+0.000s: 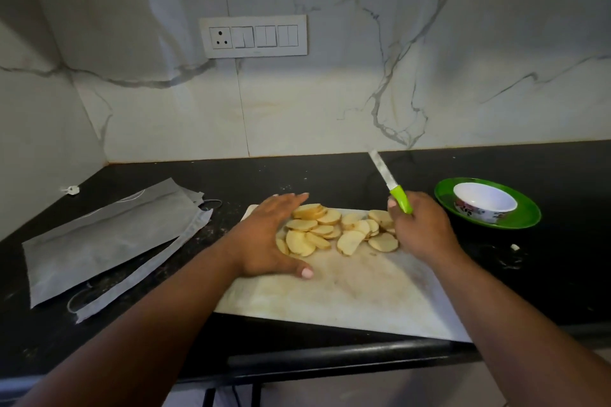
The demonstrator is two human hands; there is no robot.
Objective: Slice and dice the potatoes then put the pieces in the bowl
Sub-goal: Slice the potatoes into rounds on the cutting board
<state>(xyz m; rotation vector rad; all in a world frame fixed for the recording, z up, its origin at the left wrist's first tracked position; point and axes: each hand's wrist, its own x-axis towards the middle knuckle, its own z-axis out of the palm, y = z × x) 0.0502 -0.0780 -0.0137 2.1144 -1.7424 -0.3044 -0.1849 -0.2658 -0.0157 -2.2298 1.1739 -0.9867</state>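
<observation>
Many potato slices (334, 231) lie overlapped at the far end of a white cutting board (347, 291) on the dark tabletop (545, 274). Left hand (267, 238) lies flat beside them, fingers straight and together, touching the pile's left edge. Right hand (420, 228) grips a green-handled knife (391, 183), fingers curled round the handle, blade pointing up and away. Right of the board, a white bowl (484, 201) sits on a green plate (522, 218).

Grey bags (109, 235), wall switchboard (253, 36).
</observation>
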